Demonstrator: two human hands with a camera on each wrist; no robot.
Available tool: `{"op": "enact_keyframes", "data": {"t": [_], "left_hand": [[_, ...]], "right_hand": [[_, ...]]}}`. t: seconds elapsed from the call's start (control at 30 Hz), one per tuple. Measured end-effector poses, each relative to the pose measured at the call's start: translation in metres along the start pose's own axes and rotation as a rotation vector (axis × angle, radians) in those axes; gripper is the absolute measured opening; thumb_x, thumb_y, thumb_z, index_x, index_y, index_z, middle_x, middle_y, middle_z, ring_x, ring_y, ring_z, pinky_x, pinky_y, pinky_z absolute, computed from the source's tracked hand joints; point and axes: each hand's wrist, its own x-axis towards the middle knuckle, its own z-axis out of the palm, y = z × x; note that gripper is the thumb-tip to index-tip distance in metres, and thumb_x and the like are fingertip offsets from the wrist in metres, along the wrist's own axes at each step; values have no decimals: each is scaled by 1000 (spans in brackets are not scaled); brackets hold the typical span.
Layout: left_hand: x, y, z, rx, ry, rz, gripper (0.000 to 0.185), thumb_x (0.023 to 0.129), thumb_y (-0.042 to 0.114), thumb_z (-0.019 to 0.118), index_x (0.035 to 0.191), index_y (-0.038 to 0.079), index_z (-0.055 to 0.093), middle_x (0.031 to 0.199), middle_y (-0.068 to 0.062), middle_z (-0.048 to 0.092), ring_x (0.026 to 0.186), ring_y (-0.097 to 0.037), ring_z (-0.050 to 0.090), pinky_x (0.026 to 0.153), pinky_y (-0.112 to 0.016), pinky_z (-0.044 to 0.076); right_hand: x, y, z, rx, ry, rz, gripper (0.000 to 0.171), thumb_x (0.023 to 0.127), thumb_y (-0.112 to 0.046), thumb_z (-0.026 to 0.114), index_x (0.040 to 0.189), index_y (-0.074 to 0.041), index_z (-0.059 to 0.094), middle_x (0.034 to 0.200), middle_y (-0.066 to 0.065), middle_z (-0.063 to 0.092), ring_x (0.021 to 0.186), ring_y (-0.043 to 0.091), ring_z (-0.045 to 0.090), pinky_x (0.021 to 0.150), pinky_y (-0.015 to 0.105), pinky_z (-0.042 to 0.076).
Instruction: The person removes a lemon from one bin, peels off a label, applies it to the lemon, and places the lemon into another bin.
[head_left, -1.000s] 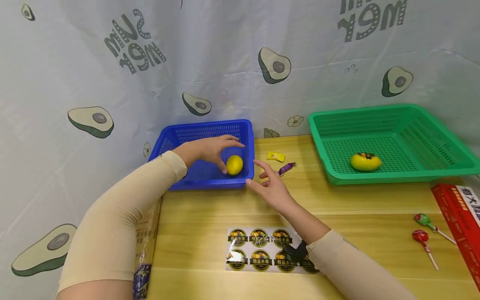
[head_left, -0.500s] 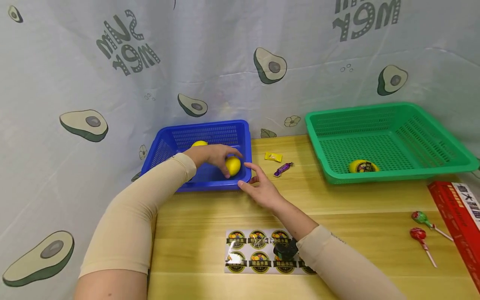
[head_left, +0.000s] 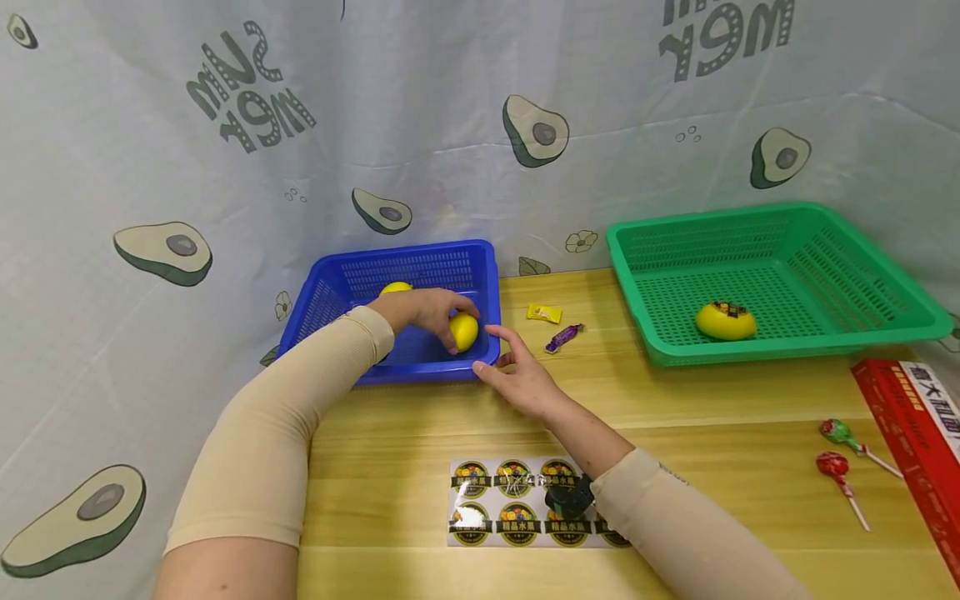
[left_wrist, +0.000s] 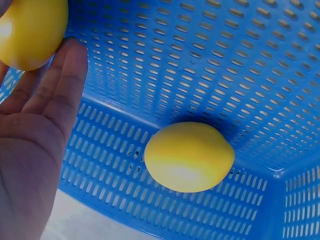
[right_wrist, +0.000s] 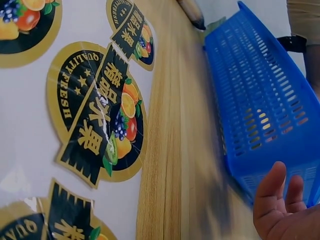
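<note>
Blue plastic mesh forms the basket (head_left: 420, 267) that anchors everything at the back left of the wooden table (head_left: 675, 408). Inside it, the left hand (head_left: 427, 310) curls its fingers over a yellow lemon (head_left: 464, 331) near the basket's right wall, gripping it. A second lemon (head_left: 395, 288) lies deeper in the basket, behind that hand; the left wrist view shows it resting against the basket's wall. The right hand (head_left: 517, 379) rests just outside the basket's front right corner, fingers loosely spread and holding nothing, its fingertips close to the rim. A sheet of round fruit stickers (head_left: 517, 500) lies on the table in front of the basket. To the basket's right sit a yellow wrapped candy (head_left: 544, 313) and a purple wrapped candy (head_left: 562, 337), then a green basket (head_left: 862, 275) holding a stickered yellow fruit (head_left: 724, 321).
</note>
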Motion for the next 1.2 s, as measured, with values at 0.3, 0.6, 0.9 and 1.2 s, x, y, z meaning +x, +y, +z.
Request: {"op": "enact_keyframes", "data": {"t": [0.3,0.6,0.9,1.2], "left_hand": [[-18,7,-17,-35,98,-26,78,81,29,87,150,18,50,150,-11,51,127,-29,52,112,-46,44],[-74,29,-25,-269,389,26,75,78,35,83,144,15,52,133,-9,56,108,-27,58,91,-41,55],[-153,65,22,-499,681,-40,73,83,29,83,145,12,48,135,-13,49,108,-30,58,87,-41,57],[-169,90,95,-584,622,-123,69,80,29,86,139,13,55,124,-13,57,102,-26,58,84,-36,53]], "right_hand": [[0,-1,-1,-32,9,-4,69,100,-33,67,158,-31,31,118,19,50,69,20,55,60,27,48],[1,3,0,-95,20,-26,69,98,-36,68,157,-31,32,118,19,54,78,21,57,64,27,47],[-1,1,-1,-79,10,-27,69,99,-35,68,157,-31,31,118,20,54,77,22,57,62,27,47],[-8,-7,-13,13,40,11,77,98,-34,70,161,-32,26,123,19,49,71,19,53,70,34,55]]}}
